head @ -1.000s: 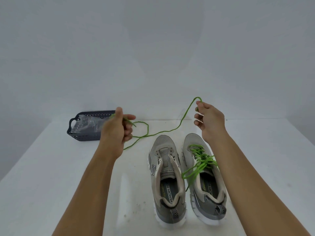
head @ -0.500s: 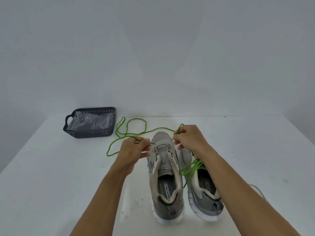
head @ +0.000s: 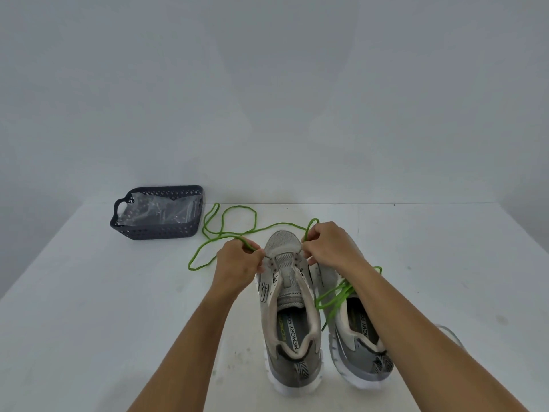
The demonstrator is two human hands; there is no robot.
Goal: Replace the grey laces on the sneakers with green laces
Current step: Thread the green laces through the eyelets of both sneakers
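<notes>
Your left hand point(head: 237, 264) pinches one end of the green lace point(head: 228, 230) just beside the left eyelet row of the left sneaker point(head: 289, 310), fingers curled around the cord. Your right hand point(head: 329, 245) grips the other end at the right side of the same shoe's toe, with a short loop of lace standing up above the knuckles. Between your hands the lace runs out in slack loops over the table point(head: 89, 307), reaching back toward the basket point(head: 157, 230). The left sneaker has no lace in its eyelets, and its tongue lies bare. The right sneaker point(head: 356, 331) stands just beside it, already threaded with green, its loose ends partly hidden under your right forearm. The dark basket sits at the far left of the table, well apart from the shoes, with clear plastic point(head: 157, 212) inside. A bit of grey lace point(head: 448, 331) shows past your right forearm.
</notes>
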